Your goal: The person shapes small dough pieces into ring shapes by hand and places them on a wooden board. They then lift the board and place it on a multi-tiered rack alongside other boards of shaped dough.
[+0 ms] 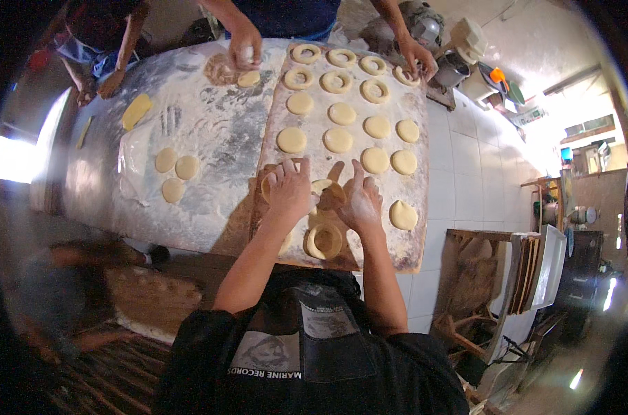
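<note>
Rings of dough (pixel 336 82) crowd the far end of the floured board (pixel 409 250), flat pale discs (pixel 338 140) fill its middle, and a lone ring (pixel 323 241) lies close to its near edge. The person's left hand (pixel 291 187) and right hand (pixel 361 200) are down over the board's near half, a partly hidden piece of dough (pixel 322 185) between them; I can't make out their grip. At the board's far right corner a co-worker's hand (pixel 419 61) touches dough. Left of the board, three thin rounds (pixel 187 167) lie on the dusty tabletop (pixel 220 145).
</note>
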A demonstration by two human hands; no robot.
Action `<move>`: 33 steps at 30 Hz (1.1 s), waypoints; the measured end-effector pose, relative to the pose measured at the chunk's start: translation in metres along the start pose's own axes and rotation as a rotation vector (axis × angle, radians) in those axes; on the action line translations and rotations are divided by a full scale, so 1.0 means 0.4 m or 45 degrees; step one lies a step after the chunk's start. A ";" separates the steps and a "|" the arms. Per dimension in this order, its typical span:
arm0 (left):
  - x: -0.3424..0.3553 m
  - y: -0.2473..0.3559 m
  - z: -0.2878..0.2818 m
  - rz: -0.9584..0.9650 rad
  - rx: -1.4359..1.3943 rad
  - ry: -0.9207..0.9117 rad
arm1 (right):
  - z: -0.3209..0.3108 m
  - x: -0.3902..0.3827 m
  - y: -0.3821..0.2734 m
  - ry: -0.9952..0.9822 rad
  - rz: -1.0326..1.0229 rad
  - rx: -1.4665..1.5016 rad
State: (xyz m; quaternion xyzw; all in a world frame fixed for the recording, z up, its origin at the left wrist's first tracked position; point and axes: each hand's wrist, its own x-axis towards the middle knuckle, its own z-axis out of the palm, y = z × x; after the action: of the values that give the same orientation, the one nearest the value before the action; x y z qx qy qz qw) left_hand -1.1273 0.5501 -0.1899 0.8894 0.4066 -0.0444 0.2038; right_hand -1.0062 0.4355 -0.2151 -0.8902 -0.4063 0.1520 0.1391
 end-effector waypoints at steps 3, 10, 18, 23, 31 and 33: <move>-0.006 -0.024 0.025 0.084 0.012 0.039 | 0.001 0.008 -0.016 -0.060 0.023 -0.035; -0.098 -0.175 -0.042 0.189 -0.300 0.217 | 0.008 0.018 -0.239 0.329 -0.269 0.154; -0.173 -0.668 -0.107 -0.435 -0.677 0.318 | 0.320 0.194 -0.733 -0.236 -0.595 0.161; -0.170 -0.744 -0.254 -0.597 -1.021 0.071 | 0.315 0.251 -0.829 -0.642 -0.664 0.057; -0.116 -0.768 -0.281 -0.123 -1.350 0.356 | 0.135 0.177 -0.821 -0.889 -0.422 1.344; -0.119 -0.758 -0.314 -0.107 -1.386 0.344 | 0.114 0.163 -0.826 -0.891 -0.373 1.453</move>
State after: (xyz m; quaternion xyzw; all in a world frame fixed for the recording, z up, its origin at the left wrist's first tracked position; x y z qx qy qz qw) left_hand -1.3947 0.7443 -0.1624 0.6368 0.4285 0.2780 0.5776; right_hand -1.2081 0.6997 -0.1443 -0.5119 -0.4000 0.6007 0.4659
